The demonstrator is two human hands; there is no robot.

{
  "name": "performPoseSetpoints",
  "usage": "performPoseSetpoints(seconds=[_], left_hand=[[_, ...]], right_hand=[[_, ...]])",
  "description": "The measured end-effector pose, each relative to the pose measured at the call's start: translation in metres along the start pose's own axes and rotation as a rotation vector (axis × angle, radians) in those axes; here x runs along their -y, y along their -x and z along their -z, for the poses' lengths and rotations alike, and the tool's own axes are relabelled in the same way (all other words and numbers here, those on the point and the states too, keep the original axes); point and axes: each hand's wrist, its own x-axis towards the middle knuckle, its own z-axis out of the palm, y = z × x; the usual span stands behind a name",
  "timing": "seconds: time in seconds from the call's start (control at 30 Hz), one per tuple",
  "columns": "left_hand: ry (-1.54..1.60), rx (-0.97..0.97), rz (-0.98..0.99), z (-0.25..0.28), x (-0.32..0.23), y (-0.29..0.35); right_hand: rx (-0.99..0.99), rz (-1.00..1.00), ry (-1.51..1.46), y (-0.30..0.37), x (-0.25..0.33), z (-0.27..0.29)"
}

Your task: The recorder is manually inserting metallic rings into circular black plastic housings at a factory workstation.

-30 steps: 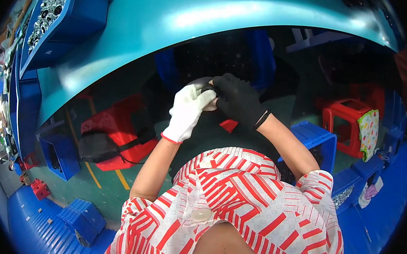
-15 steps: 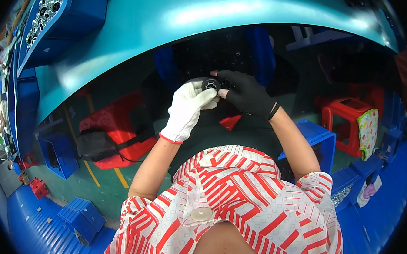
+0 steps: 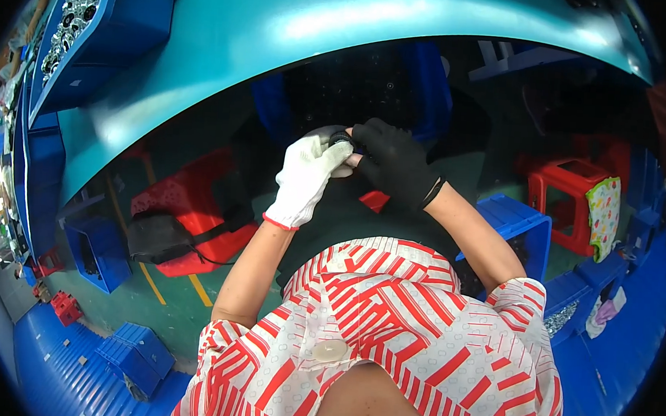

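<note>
Disc [image 3: 340,137], black, presumably light and stiff, best held by its rim, sits pinched in the white-gloved left hand [image 3: 306,168] near the table [image 3: 228,57]; whether the curled right hand [image 3: 394,162] grips it cannot be told

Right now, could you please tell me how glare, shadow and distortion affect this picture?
In the head view, white glare streaks the table, and the fisheye bends its near edge into an arc; also in the head view, the left hand, in white, shows clearly, while the right hand, in black, and the black part between them blend into the dark surroundings.
</note>
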Motion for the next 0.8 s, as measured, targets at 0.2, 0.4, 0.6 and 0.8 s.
performPoseSetpoints(seconds=[0.2,0.4,0.6,0.8], left_hand=[[-0.309,0.197,0.118,0.003,-0.031,0.001],[0.042,0.057,-0.089,-0.006,-0.008,0.001],[-0.077,0.059,-0.023,-0.006,-0.012,0.002],[-0.212,0.119,0.027,-0.001,-0.020,-0.004]], right_hand=[[0.116,-0.027,-0.361,0.003,-0.015,0.006],[-0.128,-0.013,-0.220,0.002,-0.009,-0.001],[-0.070,0.098,-0.001,-0.001,-0.009,0.002],[-0.098,0.045,0.018,0.003,-0.008,-0.004]])
